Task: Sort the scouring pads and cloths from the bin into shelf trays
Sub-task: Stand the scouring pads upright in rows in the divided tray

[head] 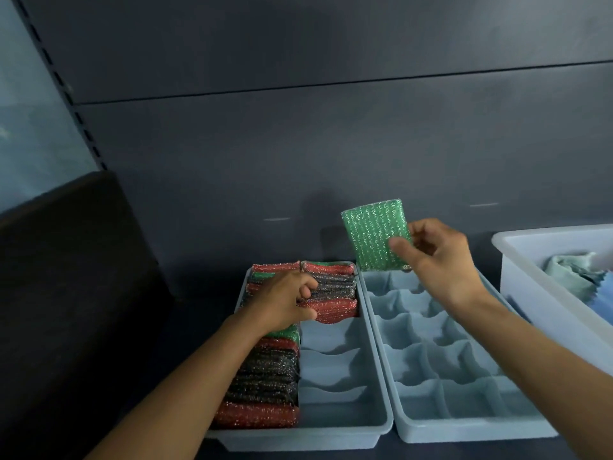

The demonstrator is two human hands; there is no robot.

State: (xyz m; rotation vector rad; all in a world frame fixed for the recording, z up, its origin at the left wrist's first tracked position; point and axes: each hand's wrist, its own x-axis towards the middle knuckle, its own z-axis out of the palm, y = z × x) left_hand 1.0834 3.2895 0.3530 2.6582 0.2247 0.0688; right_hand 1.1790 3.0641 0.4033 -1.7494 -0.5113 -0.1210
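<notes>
the right hand [441, 260] pinches a green scouring pad [376, 235] between thumb and curled fingers, holding it upright in the air over the far end of the right tray [464, 436]. the left hand [282, 302] rests with curled fingers on the packed pads [265, 376] in the left tray [378, 423]; i cannot tell whether it grips one. these red, black and green pads stand on edge, filling the tray's left column and the far end of its right column. both trays sit side by side at the shelf's [464, 451] front edge. a pale bin [530, 293] at the shelf's right edge holds crumpled cloths [574, 273].
</notes>
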